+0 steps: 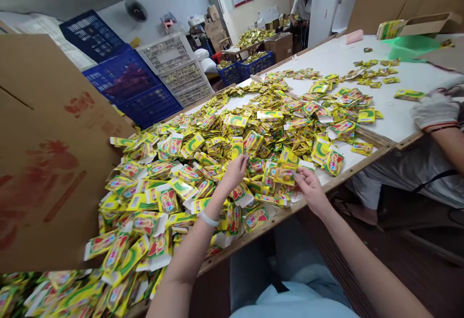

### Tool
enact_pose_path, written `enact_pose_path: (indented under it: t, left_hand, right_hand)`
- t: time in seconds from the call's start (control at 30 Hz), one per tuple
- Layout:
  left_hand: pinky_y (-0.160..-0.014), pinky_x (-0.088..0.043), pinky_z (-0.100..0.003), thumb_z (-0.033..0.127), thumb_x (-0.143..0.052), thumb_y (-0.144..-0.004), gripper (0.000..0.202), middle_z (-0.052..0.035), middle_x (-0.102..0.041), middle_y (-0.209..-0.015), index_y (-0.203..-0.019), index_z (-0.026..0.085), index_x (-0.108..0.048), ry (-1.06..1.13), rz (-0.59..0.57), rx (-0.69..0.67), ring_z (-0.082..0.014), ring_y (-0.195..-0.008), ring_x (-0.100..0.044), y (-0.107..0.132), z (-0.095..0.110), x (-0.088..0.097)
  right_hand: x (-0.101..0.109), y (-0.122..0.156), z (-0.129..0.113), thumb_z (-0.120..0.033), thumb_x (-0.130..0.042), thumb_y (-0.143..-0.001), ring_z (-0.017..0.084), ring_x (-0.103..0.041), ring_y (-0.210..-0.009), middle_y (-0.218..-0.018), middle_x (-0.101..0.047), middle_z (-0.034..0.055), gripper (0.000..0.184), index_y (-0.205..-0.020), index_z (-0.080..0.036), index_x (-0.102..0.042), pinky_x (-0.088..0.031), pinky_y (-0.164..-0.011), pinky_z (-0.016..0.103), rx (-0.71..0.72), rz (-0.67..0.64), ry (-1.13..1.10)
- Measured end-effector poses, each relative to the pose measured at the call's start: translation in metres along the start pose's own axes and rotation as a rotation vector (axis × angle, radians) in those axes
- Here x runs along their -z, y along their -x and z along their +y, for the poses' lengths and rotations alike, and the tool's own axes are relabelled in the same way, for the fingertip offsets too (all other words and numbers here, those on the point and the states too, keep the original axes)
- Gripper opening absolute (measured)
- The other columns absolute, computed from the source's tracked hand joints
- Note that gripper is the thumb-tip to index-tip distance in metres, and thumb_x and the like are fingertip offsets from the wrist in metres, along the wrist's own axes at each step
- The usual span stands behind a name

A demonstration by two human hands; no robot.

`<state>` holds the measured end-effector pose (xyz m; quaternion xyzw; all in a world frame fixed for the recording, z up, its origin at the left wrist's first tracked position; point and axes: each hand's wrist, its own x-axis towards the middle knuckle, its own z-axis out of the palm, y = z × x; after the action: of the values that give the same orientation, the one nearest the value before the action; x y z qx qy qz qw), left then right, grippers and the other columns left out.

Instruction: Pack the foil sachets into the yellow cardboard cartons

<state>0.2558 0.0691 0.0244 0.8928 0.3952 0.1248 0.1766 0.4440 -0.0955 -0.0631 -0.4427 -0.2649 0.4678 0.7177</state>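
Note:
My left hand (236, 172), with a pale bangle on its wrist, is closed in a pinch at the lower end of a small yellow carton (237, 148) that stands upright above the fingertips. My right hand (310, 186) pinches the right edge of a yellow packet (284, 174), which is smeared by motion. Both hands are over the near part of a big heap of printed yellow cartons (186, 187), many with white end flaps sticking out. Smaller yellow sachets (266, 127) lie heaped just beyond the hands.
A wood-edged white table (377, 110) carries the heap. Large cardboard (54, 163) rises at left. At right sits a co-worker with a gloved hand (437, 110), near a green net (409, 47). Blue crates (126, 81) stand behind; another person (301, 11) is farther back.

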Motion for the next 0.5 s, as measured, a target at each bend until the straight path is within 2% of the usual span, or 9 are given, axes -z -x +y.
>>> enact_pose_path:
  t: [0.07, 0.17, 0.27, 0.33, 0.4, 0.47, 0.5]
  left_hand:
    - [-0.064, -0.04, -0.028, 0.029, -0.034, -0.101, 0.025, -0.0015, -0.057, -0.07, -0.089, 0.019, -0.053, 0.045, 0.068, 0.038, -0.0162, -0.063, -0.053, 0.017, 0.006, 0.007]
    - [-0.063, -0.042, -0.027, 0.034, -0.034, -0.101, 0.026, 0.0001, -0.054, -0.069, -0.087, 0.02, -0.051, 0.158, 0.114, 0.05, -0.0154, -0.063, -0.052, 0.048, 0.024, 0.01]
    - [-0.063, -0.044, -0.027, 0.044, -0.037, -0.1, 0.03, -0.0001, -0.053, -0.071, -0.09, 0.02, -0.052, 0.461, 0.148, 0.07, -0.015, -0.064, -0.051, 0.077, 0.04, 0.004]
    - [-0.062, -0.045, -0.027, 0.051, -0.043, -0.097, 0.032, 0.0004, -0.053, -0.07, -0.101, 0.02, -0.054, 0.668, 0.152, 0.128, -0.0151, -0.064, -0.051, 0.095, 0.048, -0.004]
    - [-0.062, -0.046, -0.027, 0.053, -0.051, -0.093, 0.036, 0.0005, -0.054, -0.067, -0.106, 0.02, -0.056, 0.78, 0.158, 0.196, -0.016, -0.064, -0.053, 0.113, 0.053, -0.016]
    - [-0.064, -0.048, -0.028, 0.051, -0.055, -0.092, 0.034, -0.0016, -0.058, -0.069, -0.099, 0.019, -0.062, 0.8, 0.179, 0.238, -0.0176, -0.068, -0.056, 0.132, 0.059, -0.03]
    - [-0.067, -0.049, -0.03, 0.05, -0.054, -0.093, 0.033, -0.0033, -0.061, -0.073, -0.095, 0.019, -0.064, 0.789, 0.19, 0.24, -0.0186, -0.072, -0.058, 0.142, 0.061, -0.037]
  right_hand:
    - [-0.017, 0.001, 0.003, -0.052, -0.069, -0.082, 0.012, -0.058, -0.052, -0.073, -0.062, -0.0031, 0.037, -0.098, -0.024, -0.052, -0.046, -0.043, 0.022, -0.005, -0.121, 0.044]
    - [-0.047, 0.001, 0.002, -0.055, -0.067, -0.083, 0.013, -0.056, -0.054, -0.07, -0.059, -0.0037, 0.035, -0.093, -0.024, -0.053, -0.048, -0.046, 0.023, -0.003, -0.233, 0.08]
    - [-0.064, 0.008, -0.003, -0.053, -0.061, -0.088, 0.013, -0.053, -0.054, -0.071, -0.059, -0.0028, 0.03, -0.093, -0.024, -0.053, -0.047, -0.047, 0.023, 0.023, -0.297, 0.165]
    - [-0.065, 0.019, -0.003, -0.048, -0.056, -0.093, 0.013, -0.054, -0.057, -0.073, -0.059, -0.0011, 0.025, -0.094, -0.023, -0.055, -0.048, -0.051, 0.024, 0.091, -0.312, 0.288]
    - [-0.061, 0.034, 0.0, -0.044, -0.057, -0.093, 0.015, -0.059, -0.068, -0.083, -0.062, 0.0024, 0.022, -0.098, -0.023, -0.058, -0.053, -0.06, 0.027, 0.193, -0.254, 0.406]
    - [-0.056, 0.053, 0.005, -0.044, -0.065, -0.088, 0.02, -0.064, -0.091, -0.105, -0.063, 0.0079, 0.033, -0.112, -0.023, -0.057, -0.057, -0.07, 0.03, 0.236, -0.186, 0.429]
    - [-0.053, 0.063, 0.009, -0.045, -0.07, -0.084, 0.021, -0.063, -0.1, -0.116, -0.061, 0.0097, 0.044, -0.12, -0.024, -0.055, -0.058, -0.074, 0.031, 0.202, -0.182, 0.389]
